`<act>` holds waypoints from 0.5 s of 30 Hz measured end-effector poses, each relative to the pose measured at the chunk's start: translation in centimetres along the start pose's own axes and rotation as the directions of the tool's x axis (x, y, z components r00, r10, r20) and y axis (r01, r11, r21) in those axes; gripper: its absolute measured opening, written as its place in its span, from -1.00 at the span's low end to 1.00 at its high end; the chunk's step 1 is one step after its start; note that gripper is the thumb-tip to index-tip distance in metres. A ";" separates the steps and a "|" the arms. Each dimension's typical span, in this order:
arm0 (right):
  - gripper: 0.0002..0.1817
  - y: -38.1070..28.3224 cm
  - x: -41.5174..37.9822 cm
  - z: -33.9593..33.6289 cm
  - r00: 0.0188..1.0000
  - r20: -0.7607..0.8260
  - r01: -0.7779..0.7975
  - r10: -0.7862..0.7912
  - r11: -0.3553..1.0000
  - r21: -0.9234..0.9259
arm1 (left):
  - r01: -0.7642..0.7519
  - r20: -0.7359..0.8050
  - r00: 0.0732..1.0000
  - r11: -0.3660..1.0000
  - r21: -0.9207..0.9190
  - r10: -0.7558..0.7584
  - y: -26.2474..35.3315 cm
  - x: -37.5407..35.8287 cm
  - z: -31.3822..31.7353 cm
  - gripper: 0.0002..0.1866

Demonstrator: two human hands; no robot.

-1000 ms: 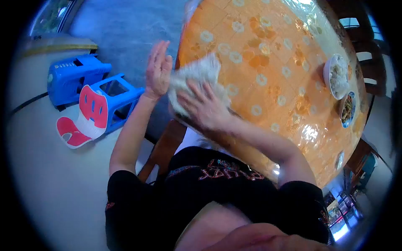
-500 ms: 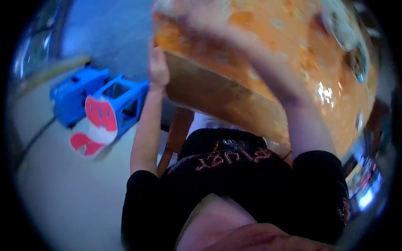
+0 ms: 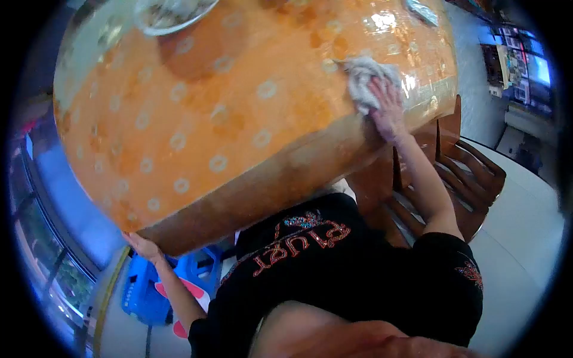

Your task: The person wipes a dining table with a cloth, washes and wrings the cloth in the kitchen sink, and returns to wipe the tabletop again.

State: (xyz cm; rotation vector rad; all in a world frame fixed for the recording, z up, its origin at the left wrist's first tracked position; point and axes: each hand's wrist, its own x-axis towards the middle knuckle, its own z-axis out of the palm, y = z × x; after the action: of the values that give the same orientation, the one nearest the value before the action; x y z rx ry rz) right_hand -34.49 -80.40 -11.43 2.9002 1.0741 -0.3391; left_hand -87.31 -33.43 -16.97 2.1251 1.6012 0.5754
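My right hand [image 3: 389, 110] presses a crumpled white and grey cloth [image 3: 365, 80] onto the orange patterned tablecloth [image 3: 239, 119], near the table's front edge on the right. Its fingers lie over the cloth. At the table's near left corner, my left hand [image 3: 144, 246] rests against the edge with its fingers stretched out; part of the hand is hidden by the corner. The tablecloth has pale flower rings, looks shiny and shows darker, wet-looking patches.
A white bowl [image 3: 173, 17] stands at the far side of the table, and a small shiny packet-like item [image 3: 422, 12] lies at the far right. Brown wooden chairs [image 3: 459, 185] stand at the right. Blue plastic stools [image 3: 143, 289] are below the left corner, beside a red and white object [image 3: 188, 292].
The view has swung toward the right side of the table. My right hand has moved from the left corner to the right with the cloth. My left hand stays at the corner.
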 end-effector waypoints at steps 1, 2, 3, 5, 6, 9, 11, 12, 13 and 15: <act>-0.32 3.1 -0.1 -0.3 0.998 -0.033 -0.053 0.053 0.998 0.015 | -0.049 -0.007 0.999 0.992 0.119 0.050 -1.4 -0.2 -0.5 -0.50; -0.32 5.8 -0.1 -0.6 0.992 -0.068 -0.101 0.103 0.994 0.035 | -0.091 -0.015 0.995 0.967 0.239 0.098 -2.4 -0.1 -1.1 -0.49; -0.33 10.0 0.4 -0.7 0.984 -0.096 -0.144 0.150 0.987 0.065 | -0.018 0.003 1.000 0.945 0.328 0.018 -0.7 -0.2 -1.4 -0.48; -0.41 18.0 1.1 -0.4 0.973 -0.175 -0.144 0.150 0.989 0.046 | 0.131 -0.001 0.989 0.863 0.488 -0.150 2.9 -0.5 -2.0 -0.46; -0.42 21.7 1.4 -0.7 0.967 -0.213 -0.123 0.138 0.989 0.082 | 0.112 -0.038 0.993 0.818 0.565 -0.110 4.8 -0.8 -1.5 -0.46; -0.42 28.6 2.8 -1.9 0.972 -0.166 -0.161 0.167 0.986 0.053 | 0.019 -0.113 0.989 0.661 0.750 0.100 12.1 -1.4 -0.2 -0.49; -0.41 31.3 3.5 -1.9 0.972 -0.194 -0.119 0.132 0.990 0.079 | -0.327 0.017 0.916 0.722 0.609 0.400 25.4 -3.7 5.7 -0.51; -0.41 31.5 3.5 -2.0 0.975 -0.177 -0.121 0.133 0.990 0.078 | -0.503 0.118 0.853 0.743 0.441 0.508 32.9 -5.4 9.2 -0.51; -0.40 31.3 3.5 -2.1 0.979 -0.159 -0.121 0.131 0.990 0.071 | -0.625 0.195 0.781 0.740 0.248 0.593 39.8 -7.1 13.0 -0.52; -0.37 30.5 3.2 -2.2 0.978 -0.174 -0.110 0.119 0.992 0.062 | -0.754 0.269 0.606 0.648 -0.106 0.749 51.3 -10.0 21.6 -0.51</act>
State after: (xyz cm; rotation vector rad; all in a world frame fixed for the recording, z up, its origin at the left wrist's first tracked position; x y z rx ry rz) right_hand -12.00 -101.32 -11.39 3.0713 0.9249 -0.1079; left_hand -37.21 -57.75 -7.08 2.7096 0.4725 0.4412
